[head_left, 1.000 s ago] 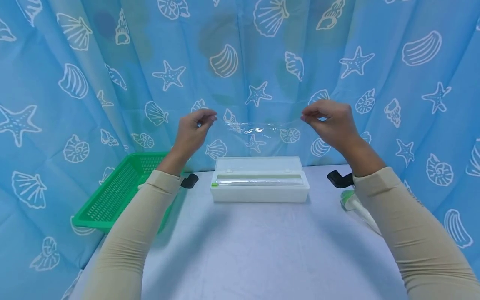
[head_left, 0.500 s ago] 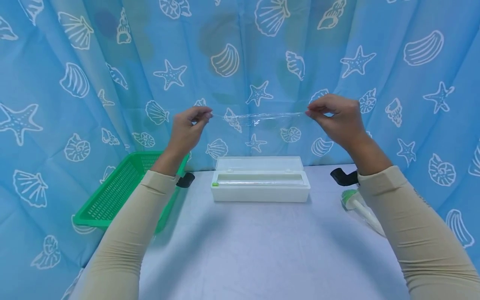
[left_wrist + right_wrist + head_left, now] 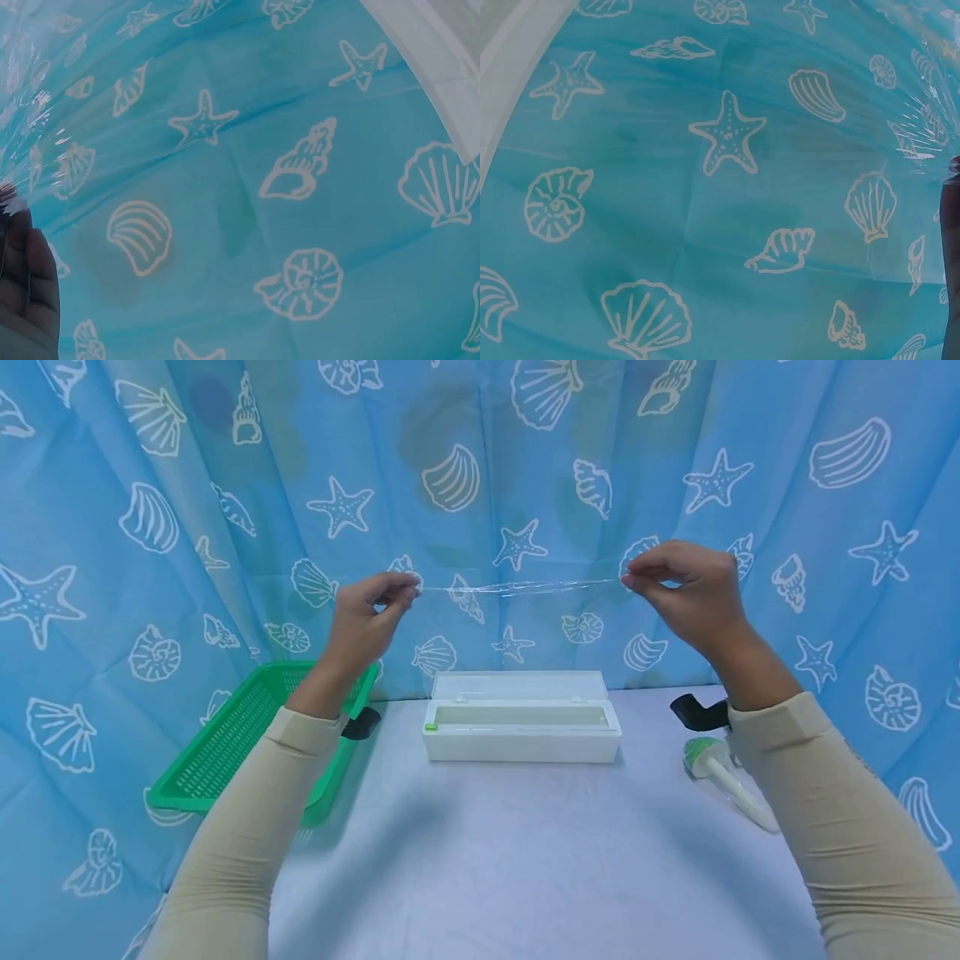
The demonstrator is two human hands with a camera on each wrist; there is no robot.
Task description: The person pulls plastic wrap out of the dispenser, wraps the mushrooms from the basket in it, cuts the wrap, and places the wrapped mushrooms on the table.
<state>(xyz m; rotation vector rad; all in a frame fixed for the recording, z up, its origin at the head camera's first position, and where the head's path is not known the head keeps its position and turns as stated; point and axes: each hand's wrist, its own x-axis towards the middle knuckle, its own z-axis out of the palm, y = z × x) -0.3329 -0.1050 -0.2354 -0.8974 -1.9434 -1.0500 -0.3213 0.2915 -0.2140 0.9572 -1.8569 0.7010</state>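
A sheet of clear cling film (image 3: 517, 587) is stretched in the air between my two hands, gathered into a narrow band. My left hand (image 3: 367, 618) pinches one end between thumb and fingertips. The other end is pinched by my right hand (image 3: 693, 597), a little higher. Below the film, a white cling film dispenser (image 3: 521, 747) stands at the back of the table with its lid raised and a green slide cutter (image 3: 431, 727) at its left end. Glossy creases of film fan out by my fingers in both wrist views, where each hand is only partly in frame.
On the left stands a green plastic basket (image 3: 168, 797), partly behind my left forearm. A white-handled brush with a green head (image 3: 727, 777) lies by my right forearm. A blue curtain with a seashell print (image 3: 480, 510) hangs behind the white-covered table (image 3: 525, 852).
My hands have moved apart, the left one leftward and the right one rightward and up. The film, slack and lower before, is now drawn into a tighter, nearly straight band.
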